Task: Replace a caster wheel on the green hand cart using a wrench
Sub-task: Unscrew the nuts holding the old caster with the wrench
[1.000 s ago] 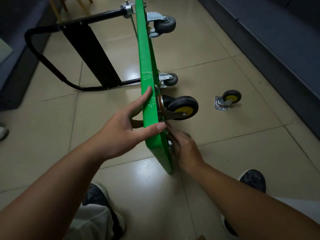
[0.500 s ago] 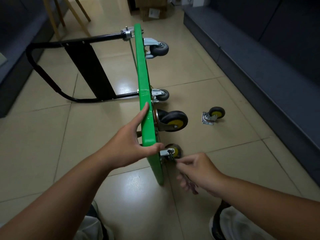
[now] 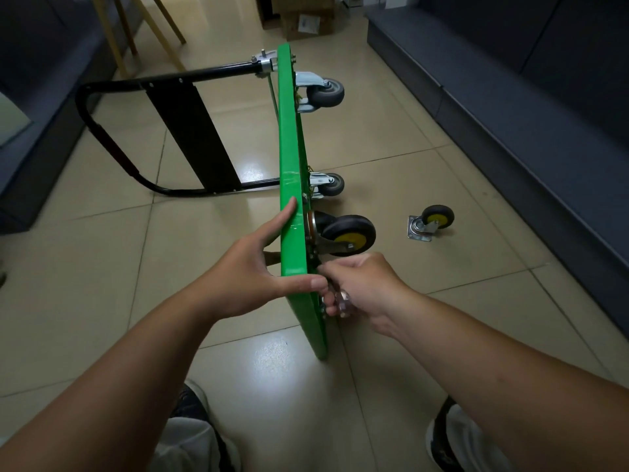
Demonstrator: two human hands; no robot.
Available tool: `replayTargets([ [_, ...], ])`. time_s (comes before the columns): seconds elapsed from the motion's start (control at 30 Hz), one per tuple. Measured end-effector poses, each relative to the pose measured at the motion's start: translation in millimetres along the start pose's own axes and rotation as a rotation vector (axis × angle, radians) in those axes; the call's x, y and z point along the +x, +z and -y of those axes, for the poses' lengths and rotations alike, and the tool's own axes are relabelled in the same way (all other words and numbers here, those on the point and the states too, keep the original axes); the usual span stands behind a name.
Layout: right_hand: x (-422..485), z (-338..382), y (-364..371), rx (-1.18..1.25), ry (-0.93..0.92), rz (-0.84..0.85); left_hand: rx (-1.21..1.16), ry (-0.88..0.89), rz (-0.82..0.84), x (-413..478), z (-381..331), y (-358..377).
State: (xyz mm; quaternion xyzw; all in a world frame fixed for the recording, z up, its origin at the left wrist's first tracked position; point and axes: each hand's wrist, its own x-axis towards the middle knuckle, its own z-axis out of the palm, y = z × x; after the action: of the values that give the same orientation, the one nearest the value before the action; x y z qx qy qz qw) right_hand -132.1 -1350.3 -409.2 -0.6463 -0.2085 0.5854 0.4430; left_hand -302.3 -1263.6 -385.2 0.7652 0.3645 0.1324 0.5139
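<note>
The green hand cart (image 3: 288, 137) stands on its side edge on the tiled floor, its black handle (image 3: 102, 141) lying to the left. My left hand (image 3: 252, 267) grips the deck's upper edge, thumb over the top and index finger straight along it. A black caster with a yellow hub (image 3: 347, 235) sticks out of the underside just above my right hand (image 3: 360, 284). That hand is curled round a metal wrench (image 3: 342, 301) held against the underside near the caster's plate. A loose yellow-hub caster (image 3: 430, 223) lies on the floor to the right.
Two grey casters (image 3: 325, 93) (image 3: 332, 183) are mounted further along the deck. A dark bench (image 3: 510, 114) runs along the right, a dark sofa (image 3: 37, 107) on the left. Wooden chair legs (image 3: 143, 28) and a cardboard box (image 3: 306, 22) stand at the back. My shoes (image 3: 449, 437) are below.
My right hand came off the underside holding the wrench, then rose back up to the caster's plate. The camera tilted up. My left hand kept its grip on the deck edge.
</note>
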Motion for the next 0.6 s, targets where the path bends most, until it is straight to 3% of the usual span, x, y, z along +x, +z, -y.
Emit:
replayTargets([
  [0.23, 4.0, -7.8, -0.9, -0.152, -0.103, 0.068, 0.043, -0.004, 0.016, -0.1, 0.1, 0.3],
  [0.6, 66.3, -95.3, -21.2, -0.468, -0.529, -0.027, -0.029, -0.017, -0.014, 0.1, -0.2, 5.4],
])
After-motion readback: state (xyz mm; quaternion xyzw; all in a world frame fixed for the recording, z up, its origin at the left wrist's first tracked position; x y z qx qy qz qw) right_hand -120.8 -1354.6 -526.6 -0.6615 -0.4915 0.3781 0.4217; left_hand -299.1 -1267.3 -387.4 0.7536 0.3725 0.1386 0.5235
